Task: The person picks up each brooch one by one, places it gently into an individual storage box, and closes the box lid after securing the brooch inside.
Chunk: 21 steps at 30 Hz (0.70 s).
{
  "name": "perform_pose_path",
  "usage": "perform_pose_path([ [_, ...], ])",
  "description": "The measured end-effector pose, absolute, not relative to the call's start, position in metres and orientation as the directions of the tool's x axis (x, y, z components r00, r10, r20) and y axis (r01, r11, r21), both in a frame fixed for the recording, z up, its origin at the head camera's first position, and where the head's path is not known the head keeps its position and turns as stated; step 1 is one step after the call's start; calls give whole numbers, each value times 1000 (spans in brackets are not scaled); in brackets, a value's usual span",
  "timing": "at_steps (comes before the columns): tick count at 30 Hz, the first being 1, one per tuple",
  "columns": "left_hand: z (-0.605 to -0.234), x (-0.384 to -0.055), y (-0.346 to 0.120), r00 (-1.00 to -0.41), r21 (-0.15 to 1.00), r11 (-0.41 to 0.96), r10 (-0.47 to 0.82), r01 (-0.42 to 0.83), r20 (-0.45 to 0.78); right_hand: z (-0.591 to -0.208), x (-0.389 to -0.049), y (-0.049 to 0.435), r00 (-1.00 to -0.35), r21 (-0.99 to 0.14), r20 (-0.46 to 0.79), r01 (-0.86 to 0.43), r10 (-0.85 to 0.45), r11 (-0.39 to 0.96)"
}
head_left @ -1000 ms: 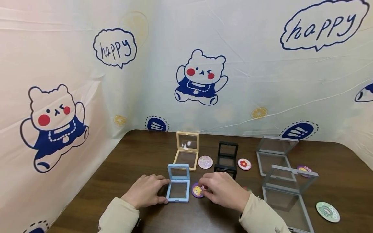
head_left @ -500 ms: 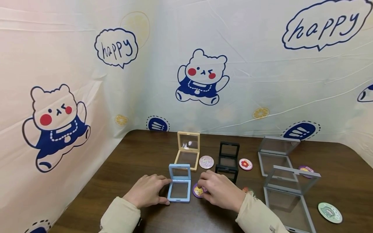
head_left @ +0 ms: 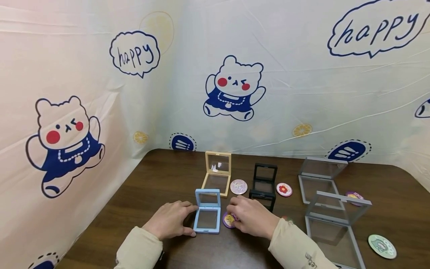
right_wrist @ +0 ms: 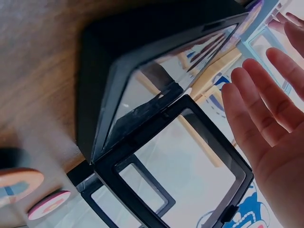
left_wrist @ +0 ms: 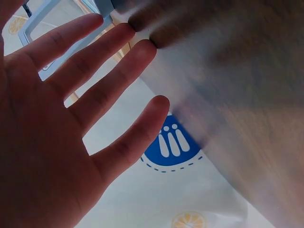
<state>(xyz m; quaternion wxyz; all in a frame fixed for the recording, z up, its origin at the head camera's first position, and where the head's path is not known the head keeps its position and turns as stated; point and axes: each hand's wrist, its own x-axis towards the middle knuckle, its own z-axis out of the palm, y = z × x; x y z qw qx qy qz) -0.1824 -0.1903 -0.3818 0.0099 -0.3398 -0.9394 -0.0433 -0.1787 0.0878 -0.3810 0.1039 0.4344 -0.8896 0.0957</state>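
My left hand (head_left: 169, 219) rests at the left side of an open light-blue display frame (head_left: 207, 218), index finger by the hinge and thumb at the near corner. In the left wrist view the other fingers are straight and spread beside that frame. Right of it, a round purple badge (head_left: 228, 220) with a yellow cartoon figure lies on the table. The thumb and index finger of my right hand (head_left: 253, 218) pinch this badge, covering its right part. Straight middle, ring and little fingers show in the right wrist view, near an open black frame (right_wrist: 88, 95).
Behind stand a beige frame (head_left: 216, 182) with a lilac badge (head_left: 239, 186), and another black frame (head_left: 265, 172) beside a red-flower badge (head_left: 284, 189). Two grey frames (head_left: 317, 188) stand open at right, near a green badge (head_left: 382, 246). My right sleeve partly covers another badge (head_left: 287, 219).
My right forearm has swung slightly left and the hand has turned a little over the purple badge. The left hand stays at the blue frame. The head view has shifted slightly.
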Motion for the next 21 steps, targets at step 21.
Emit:
perform_pose_path([
  [21, -382, -182, -188, -800, 197, 790, 598, 580, -41, -390, -179, 83, -639, -32, 162, -765, -752, 643],
])
